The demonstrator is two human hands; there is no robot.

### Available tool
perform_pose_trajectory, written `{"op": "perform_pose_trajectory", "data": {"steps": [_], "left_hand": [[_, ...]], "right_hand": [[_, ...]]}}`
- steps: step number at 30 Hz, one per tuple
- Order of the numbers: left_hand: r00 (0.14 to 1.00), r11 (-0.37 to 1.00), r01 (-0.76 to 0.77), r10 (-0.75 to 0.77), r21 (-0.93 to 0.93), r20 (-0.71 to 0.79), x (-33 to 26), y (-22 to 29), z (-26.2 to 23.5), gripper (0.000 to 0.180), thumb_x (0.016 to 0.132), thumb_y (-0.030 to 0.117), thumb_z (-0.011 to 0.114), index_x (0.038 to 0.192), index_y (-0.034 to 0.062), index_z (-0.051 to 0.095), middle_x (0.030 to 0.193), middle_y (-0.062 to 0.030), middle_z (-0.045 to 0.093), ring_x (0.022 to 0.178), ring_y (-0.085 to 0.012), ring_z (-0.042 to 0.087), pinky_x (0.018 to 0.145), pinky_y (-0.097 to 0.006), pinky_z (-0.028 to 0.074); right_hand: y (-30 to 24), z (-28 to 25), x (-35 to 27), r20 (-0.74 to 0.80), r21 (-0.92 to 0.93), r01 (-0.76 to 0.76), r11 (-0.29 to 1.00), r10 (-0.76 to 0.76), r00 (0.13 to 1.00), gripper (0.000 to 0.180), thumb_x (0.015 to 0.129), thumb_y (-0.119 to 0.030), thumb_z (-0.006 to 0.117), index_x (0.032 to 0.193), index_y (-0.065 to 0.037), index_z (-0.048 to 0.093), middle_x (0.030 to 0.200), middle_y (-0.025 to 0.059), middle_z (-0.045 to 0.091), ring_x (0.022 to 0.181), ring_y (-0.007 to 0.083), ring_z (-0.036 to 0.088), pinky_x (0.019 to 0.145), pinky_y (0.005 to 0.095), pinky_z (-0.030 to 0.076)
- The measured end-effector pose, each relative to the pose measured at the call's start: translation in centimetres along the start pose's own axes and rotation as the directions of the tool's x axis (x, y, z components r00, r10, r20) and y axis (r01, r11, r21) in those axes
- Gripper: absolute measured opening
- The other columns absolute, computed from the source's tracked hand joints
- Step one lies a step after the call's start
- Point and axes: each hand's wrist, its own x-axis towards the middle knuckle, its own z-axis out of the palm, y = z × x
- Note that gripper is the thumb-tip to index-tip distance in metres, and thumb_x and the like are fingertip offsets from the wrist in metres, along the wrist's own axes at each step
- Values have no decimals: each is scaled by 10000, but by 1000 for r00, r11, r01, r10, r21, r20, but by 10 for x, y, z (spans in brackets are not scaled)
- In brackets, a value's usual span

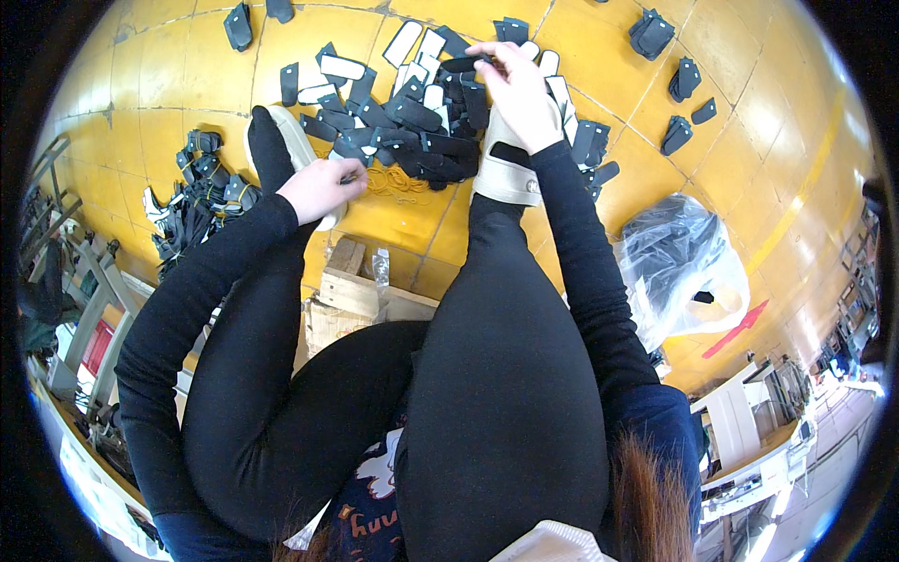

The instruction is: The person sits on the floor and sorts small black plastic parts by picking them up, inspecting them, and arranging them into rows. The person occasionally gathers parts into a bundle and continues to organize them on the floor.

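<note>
My right hand (521, 101) reaches over the far side of a heap of flat, round-ended fabric pieces (407, 117), some black and some white. Thumb and fingers pinch one black fabric piece (460, 65), which points left. Closer to me, my left hand (326, 190) hovers beside the heap with its fingers curled together. A small dark spot shows at those fingertips, too small to name. Just right of that hand, thin yellow bands (398, 184) lie tangled on the floor at the heap's near edge.
My shoes flank the heap. Tied black bundles (201, 192) lie to the left. Small black stacks (652, 35) sit at the far right. A clear plastic bag (682, 267) rests right of my leg. A wooden box (365, 300) stands between my legs.
</note>
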Motion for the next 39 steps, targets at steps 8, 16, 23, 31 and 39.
{"op": "perform_pose_trajectory", "data": {"steps": [8,16,23,31,39], "left_hand": [[933,812,-154,-68,-564,-354,34,46,-32,370,846,288,651,1139,69,600,919,-22,610,837,-92,552,747,-233,430],[895,704,-94,-250,-704,-370,52,65,-55,264,860,243,636,1072,86,633,645,93,423,533,-14,319,493,-198,258],[934,577,-125,-206,-807,-292,57,38,-57,300,848,211,642,1108,62,625,568,96,350,505,-24,291,475,-211,232],[984,576,0,-146,-817,-103,56,25,-43,337,872,197,589,1180,62,570,922,-5,605,511,-28,290,497,-175,278],[977,614,109,-212,-782,-30,48,9,-33,288,882,211,563,1128,62,582,951,-10,657,478,-19,264,453,-173,251]], "right_hand": [[-27,0,9,175,490,-115,864,31,984,327,816,-64,671,1137,-51,613,908,14,609,781,81,557,711,213,479],[-40,21,12,159,443,-86,893,16,987,282,856,-77,619,1138,-56,608,913,2,623,853,77,564,778,202,444],[-31,35,27,126,307,98,947,-143,982,344,868,-163,625,1203,-90,598,1154,54,550,929,117,577,805,232,447],[11,2,149,-5,-192,271,943,-277,961,284,809,-187,596,1041,-27,632,965,183,631,886,303,607,798,374,475],[19,-5,143,-40,-266,284,921,-305,952,229,792,-138,576,986,-32,638,941,182,621,880,327,598,799,388,472]]}}
